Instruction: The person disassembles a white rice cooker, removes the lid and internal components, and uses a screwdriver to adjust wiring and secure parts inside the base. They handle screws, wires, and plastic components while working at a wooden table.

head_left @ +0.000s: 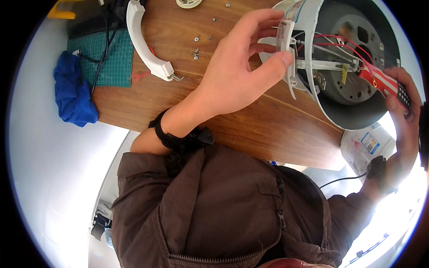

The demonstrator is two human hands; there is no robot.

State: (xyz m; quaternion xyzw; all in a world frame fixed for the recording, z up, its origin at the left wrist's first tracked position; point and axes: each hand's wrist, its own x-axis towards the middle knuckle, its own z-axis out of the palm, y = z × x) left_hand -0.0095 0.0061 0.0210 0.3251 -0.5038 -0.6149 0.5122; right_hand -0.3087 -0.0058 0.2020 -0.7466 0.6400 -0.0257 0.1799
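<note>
An appliance housing, apparently a rice cooker's round white shell (318,53), lies on its side at the right with its open end toward the right. Inside it show a grey metal plate (357,89), red and white wires and a metal bracket (328,65). My left hand (237,71) grips a white plastic panel (286,38) with a clear window at the shell's side, thumb below and fingers above. My right hand (404,118) is closed round a red-and-black screwdriver handle (385,84), whose front end points into the shell. Its tip I cannot make out among the parts.
A curved white handle (142,38) with loose wire ends lies on the wooden table (178,98). Several small screws (196,54) and a cream ring (188,2) are near it. Left are a green cutting mat (116,62), black cables and a blue cloth (73,94).
</note>
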